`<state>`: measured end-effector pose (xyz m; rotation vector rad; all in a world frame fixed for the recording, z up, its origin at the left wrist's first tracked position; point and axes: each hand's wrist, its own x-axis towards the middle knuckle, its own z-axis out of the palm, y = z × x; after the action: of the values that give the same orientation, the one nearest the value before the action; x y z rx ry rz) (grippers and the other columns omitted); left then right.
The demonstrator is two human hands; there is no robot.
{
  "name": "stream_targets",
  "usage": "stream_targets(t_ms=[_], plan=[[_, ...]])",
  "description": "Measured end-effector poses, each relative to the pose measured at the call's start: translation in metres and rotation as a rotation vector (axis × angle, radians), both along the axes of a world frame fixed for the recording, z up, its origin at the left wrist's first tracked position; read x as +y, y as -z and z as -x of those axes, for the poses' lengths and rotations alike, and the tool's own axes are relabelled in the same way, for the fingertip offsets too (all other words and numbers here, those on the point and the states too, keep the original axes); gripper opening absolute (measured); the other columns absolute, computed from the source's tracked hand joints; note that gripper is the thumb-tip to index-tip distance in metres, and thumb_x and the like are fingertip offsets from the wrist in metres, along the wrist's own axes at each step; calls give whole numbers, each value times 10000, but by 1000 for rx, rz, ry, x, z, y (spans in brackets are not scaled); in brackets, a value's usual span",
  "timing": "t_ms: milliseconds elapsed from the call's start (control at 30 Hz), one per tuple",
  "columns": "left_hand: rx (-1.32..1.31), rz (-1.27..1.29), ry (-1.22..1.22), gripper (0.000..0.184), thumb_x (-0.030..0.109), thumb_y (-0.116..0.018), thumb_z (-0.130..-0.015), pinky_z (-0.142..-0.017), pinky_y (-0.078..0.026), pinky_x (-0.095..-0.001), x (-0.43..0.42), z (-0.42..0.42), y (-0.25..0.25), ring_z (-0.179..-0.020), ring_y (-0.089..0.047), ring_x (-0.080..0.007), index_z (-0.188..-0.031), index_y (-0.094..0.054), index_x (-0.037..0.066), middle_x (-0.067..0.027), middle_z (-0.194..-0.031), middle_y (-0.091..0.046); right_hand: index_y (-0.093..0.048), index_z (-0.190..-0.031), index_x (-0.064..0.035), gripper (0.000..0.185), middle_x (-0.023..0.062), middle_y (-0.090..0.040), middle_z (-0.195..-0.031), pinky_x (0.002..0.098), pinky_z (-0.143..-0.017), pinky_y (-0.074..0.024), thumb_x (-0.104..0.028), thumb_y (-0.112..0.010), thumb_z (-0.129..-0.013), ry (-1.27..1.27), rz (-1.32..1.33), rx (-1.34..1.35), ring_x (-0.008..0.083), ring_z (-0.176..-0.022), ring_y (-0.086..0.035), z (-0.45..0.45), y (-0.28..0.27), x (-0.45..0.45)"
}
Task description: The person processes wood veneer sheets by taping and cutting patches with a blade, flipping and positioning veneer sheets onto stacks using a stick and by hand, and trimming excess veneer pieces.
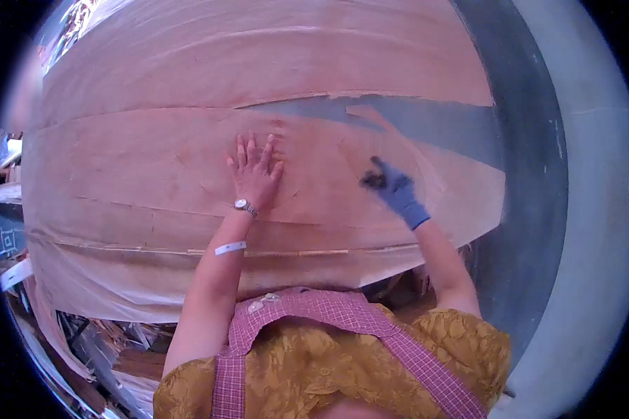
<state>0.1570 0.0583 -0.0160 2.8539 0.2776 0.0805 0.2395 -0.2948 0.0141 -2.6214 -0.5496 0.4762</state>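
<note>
Thin reddish-brown sheets (pixel 140 150) lie overlapping across the work surface, with creases and raised edges. My bare left hand (pixel 256 173) rests flat on them left of centre, fingers spread, a watch and a white band on the arm. To its right, my right hand (pixel 393 187) wears a blue-grey glove with dark fingertips. Its fingers are curled over the sheet, and whether they hold anything is hidden. Beyond the right hand, a narrow loose strip (pixel 398 136) lies slantwise beside a gap where the grey surface (pixel 440 129) shows.
A dark grey border (pixel 531 174) and a pale curved edge (pixel 597 174) run down the right side. Scraps and debris (pixel 129 339) lie below the sheets at the lower left. More cluttered material stands at the far left. A blurred pale shape is at the upper left edge.
</note>
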Motion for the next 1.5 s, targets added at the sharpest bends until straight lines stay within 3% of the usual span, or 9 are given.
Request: stream_targets(t_ms=[300, 400, 533, 633, 733, 833, 1100, 1267, 1500], plan=[[63, -95, 27, 611, 553, -426, -946, -1140, -85, -625, 5, -4, 6, -1474, -122, -340, -1499, -325, 313, -107, -1592, -177, -600, -957, -154, 229, 101, -686, -920, 478, -723, -520, -367, -615, -876, -331, 189, -118, 327, -812, -667, 157, -16, 36], [159, -79, 34, 619, 572, -426, -942, -1137, -113, -627, 8, -10, 1, -1473, -140, -334, -1503, -305, 338, -96, -1598, -174, -616, -1016, -167, 254, 94, -678, -894, 478, -706, -517, -383, -611, -882, -408, -64, -52, 308, -771, -660, 183, -16, 53], [310, -14, 44, 620, 585, -437, -926, -1134, -117, -641, 16, -19, -5, -1486, -97, -318, -1498, -282, 403, -68, -1611, -147, -509, -1329, -250, 476, 115, -676, -942, 447, -719, -513, -410, -606, -892, -71, 313, -164, 295, -816, -663, 141, 9, 68], [341, 19, 76, 601, 596, -449, -919, -1121, -145, -654, 25, -24, -6, -1481, -116, -325, -1479, -310, 430, -67, -1609, -160, -491, -1364, -250, 494, 106, -679, -925, 433, -709, -518, -402, -596, -905, -210, 104, -305, 288, -801, -663, 133, 20, 51], [350, 46, 97, 585, 597, -465, -912, -1099, -183, -666, 29, -29, -6, -1471, -146, -335, -1460, -353, 426, -77, -1604, -182, -576, -1293, -216, 420, 92, -680, -903, 423, -727, -524, -340, -621, -894, -419, 379, -54, 297, -809, -664, 162, -7, 62], [370, 95, 98, 563, 584, -482, -906, -1073, -223, -671, 32, -33, -10, -1454, -184, -344, -1437, -395, 421, -90, -1591, -219, -670, -1143, -162, 317, 106, -679, -891, 408, -751, -526, -265, -676, -843, -588, -237, 500, 321, -817, -662, 183, -36, 71], [485, 244, 86, 517, 542, -493, -882, -1021, -272, -691, 45, -54, -9, -1416, -242, -369, -1387, -447, 436, -118, -1497, -374, -681, -1098, -75, 239, 134, -626, -1007, 366, -808, -497, -78, -672, -859, -218, -870, 70, 306, -927, -600, 124, -84, 224], [504, 91, 116, 536, 486, -513, -884, -1012, -279, -701, 40, -39, -34, -1409, -252, -383, -1407, -441, 394, -127, -1500, -362, -687, -1097, -86, 276, 127, -624, -1003, 386, -859, -473, -112, -717, -824, -540, -938, -105, 300, -990, -556, 104, -107, 264], [426, 72, 127, 549, 462, -524, -885, -1010, -284, -700, 35, -32, -35, -1409, -252, -383, -1420, -432, 375, -131, -1506, -351, -686, -995, -98, 222, 117, -610, -930, 394, -826, -469, -170, -751, -796, -756, -817, 212, 299, -913, -540, 88, -125, 277]])
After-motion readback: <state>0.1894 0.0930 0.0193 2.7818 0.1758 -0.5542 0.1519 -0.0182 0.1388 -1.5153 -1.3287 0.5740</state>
